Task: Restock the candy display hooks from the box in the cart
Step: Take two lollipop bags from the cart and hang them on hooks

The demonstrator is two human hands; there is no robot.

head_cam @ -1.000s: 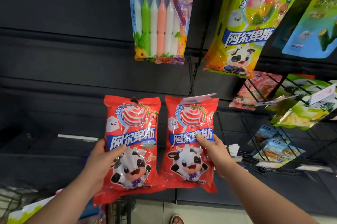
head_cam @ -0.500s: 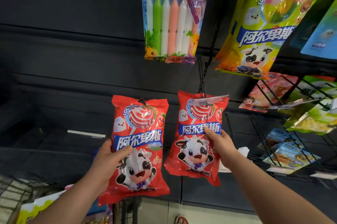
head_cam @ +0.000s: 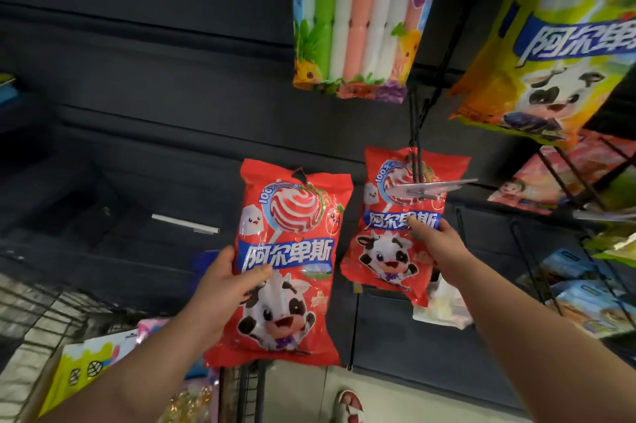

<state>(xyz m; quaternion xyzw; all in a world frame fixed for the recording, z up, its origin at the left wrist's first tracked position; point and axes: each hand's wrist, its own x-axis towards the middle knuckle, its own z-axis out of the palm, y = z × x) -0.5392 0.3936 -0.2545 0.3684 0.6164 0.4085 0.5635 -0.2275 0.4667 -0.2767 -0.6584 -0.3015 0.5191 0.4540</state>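
Observation:
My left hand (head_cam: 227, 288) grips a red lollipop bag (head_cam: 289, 271) with a cartoon cow, held upright in front of the dark display wall, its hang hole free at the top. My right hand (head_cam: 437, 243) pinches a second red lollipop bag (head_cam: 385, 243) at its right edge. That bag's top sits on a black wire display hook (head_cam: 416, 161) with a clear price tag holder (head_cam: 430, 188) at its tip. The cart (head_cam: 41, 305) with a box of candy (head_cam: 79, 374) shows at the lower left.
A jelly stick pack (head_cam: 358, 26) hangs above the hook. A yellow lollipop bag (head_cam: 550, 54) hangs at the upper right. More wire hooks with snack packs (head_cam: 592, 288) fill the right side. A white tag (head_cam: 186, 224) marks a hook left of the bags.
The view has moved closer and tilted up. The right bag has slid further back along the hook, behind the price tag holder. The left bag stays held beside it.

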